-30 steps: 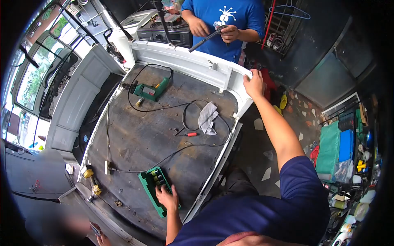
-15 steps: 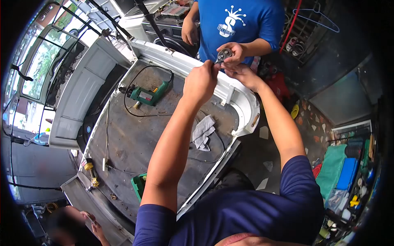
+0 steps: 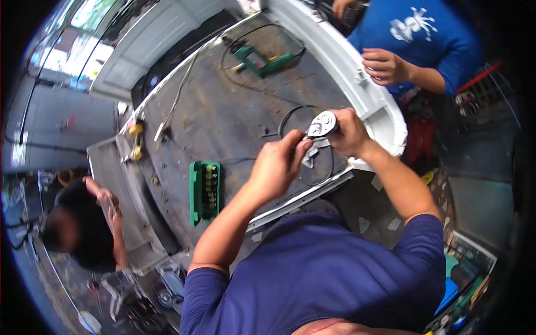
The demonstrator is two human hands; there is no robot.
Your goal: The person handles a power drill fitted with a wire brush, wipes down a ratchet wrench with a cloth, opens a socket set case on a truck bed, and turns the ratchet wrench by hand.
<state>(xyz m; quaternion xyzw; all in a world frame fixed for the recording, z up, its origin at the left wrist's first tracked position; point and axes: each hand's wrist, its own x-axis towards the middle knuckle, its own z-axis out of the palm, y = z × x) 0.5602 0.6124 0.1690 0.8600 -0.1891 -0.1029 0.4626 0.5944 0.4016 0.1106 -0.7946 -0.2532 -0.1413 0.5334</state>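
Note:
Above the truck bed I have a ratchet wrench [image 3: 322, 124] with a round metal head between my two hands. My left hand [image 3: 277, 166] is closed around its handle side, thumb and fingers pinched near the neck. My right hand [image 3: 350, 134] curls against the head from the other side; what its fingertips touch behind the head is hidden. Below the wrench lies a light grey rag [image 3: 309, 158], partly covered by my hands. Left of my forearm sits an open green case [image 3: 196, 194] with a row of sockets or bits in it.
On the truck bed [image 3: 184, 134] lie a green power drill [image 3: 262, 60] with its cord and a yellow tool [image 3: 135, 142]. A person in blue [image 3: 413, 44] stands beyond the white side wall [image 3: 335, 44]. Another person [image 3: 84, 229] sits at the left.
My hands and the ratchet wrench have come back from the co-worker's hand, which is now apart from the tool. The view has shifted left, bringing the green case into full sight.

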